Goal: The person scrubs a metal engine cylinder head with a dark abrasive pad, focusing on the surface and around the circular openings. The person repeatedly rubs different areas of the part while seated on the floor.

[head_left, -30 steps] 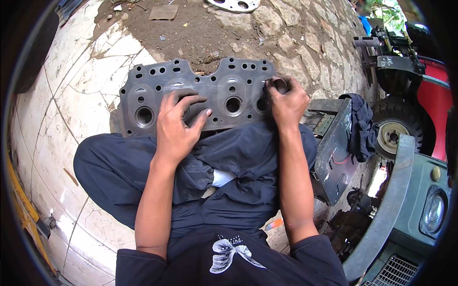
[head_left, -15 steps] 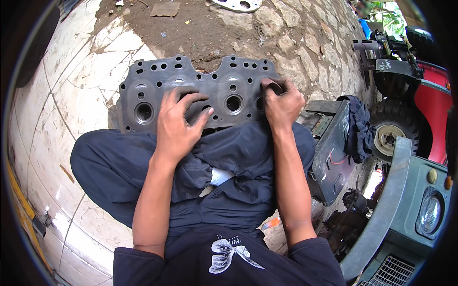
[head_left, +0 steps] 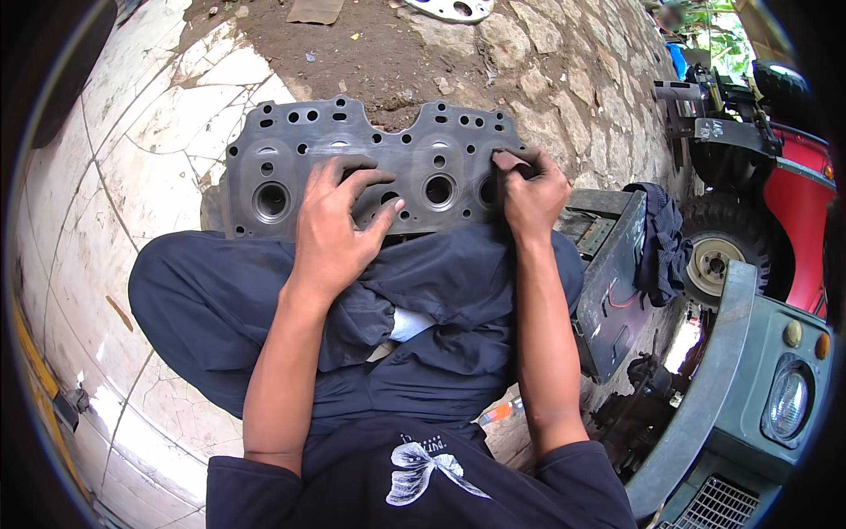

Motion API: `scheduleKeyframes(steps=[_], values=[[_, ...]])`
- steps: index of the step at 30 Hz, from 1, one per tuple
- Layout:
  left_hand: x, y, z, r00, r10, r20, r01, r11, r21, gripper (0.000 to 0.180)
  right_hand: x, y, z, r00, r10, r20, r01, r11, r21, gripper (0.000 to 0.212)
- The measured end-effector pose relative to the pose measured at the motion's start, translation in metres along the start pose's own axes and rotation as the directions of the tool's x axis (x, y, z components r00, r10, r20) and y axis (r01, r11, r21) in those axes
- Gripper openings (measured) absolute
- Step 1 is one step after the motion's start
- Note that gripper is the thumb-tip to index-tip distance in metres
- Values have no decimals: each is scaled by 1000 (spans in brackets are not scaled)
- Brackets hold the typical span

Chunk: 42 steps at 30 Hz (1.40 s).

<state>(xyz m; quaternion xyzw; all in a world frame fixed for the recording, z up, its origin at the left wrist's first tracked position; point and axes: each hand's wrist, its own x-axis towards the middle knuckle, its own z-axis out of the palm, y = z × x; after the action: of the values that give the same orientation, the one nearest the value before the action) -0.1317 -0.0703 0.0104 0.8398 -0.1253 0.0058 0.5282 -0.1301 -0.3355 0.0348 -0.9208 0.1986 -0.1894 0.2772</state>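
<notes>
A grey metal cylinder head (head_left: 401, 167) with round ports and many bolt holes lies across my crossed legs, its flat face up. My left hand (head_left: 333, 225) rests on its middle, fingers curved and thumb spread apart, with nothing visible in it. Near the right end of that face, my right hand (head_left: 539, 196) is closed in a pinch. Between its thumb and fingers shows a small dark brownish piece (head_left: 505, 160), pressed on the metal; its kind is hard to make out. The fingertips of both hands look blackened.
A dark metal box (head_left: 610, 309) with a dark cloth (head_left: 656, 242) draped over it stands at my right. Beyond are a tyre (head_left: 718, 251), a red vehicle body (head_left: 797, 212) and a green vehicle front (head_left: 789, 353). Cracked white tiles (head_left: 115, 264) lie left; a holed metal plate (head_left: 454, 9) lies ahead.
The view has shifted slightly, moving the whole scene a little. Both hands keep nearly the same places on the cylinder head; the right fingers have changed their bend slightly.
</notes>
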Motion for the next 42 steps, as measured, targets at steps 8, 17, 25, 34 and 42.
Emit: scheduleKeyframes(steps=[8,17,25,34,42], values=[[0,0,0,1000,4,-4,-4,1000,13,34,2,1,3,997,-71,11,71,997,-2,17],[0,-2,-1,1000,-16,6,16,1000,7,31,3,-7,0,1000,-24,10,25,998,-62,20],[0,-3,0,1000,-18,5,18,1000,7,31,2,-7,-3,997,-68,42,71,993,-89,17],[1,-2,1,1000,-7,7,7,1000,-10,32,13,1,-5,995,-4,98,11,998,-69,13],[0,-3,0,1000,-20,8,20,1000,5,30,8,-18,-10,993,-57,103,73,983,-166,11]])
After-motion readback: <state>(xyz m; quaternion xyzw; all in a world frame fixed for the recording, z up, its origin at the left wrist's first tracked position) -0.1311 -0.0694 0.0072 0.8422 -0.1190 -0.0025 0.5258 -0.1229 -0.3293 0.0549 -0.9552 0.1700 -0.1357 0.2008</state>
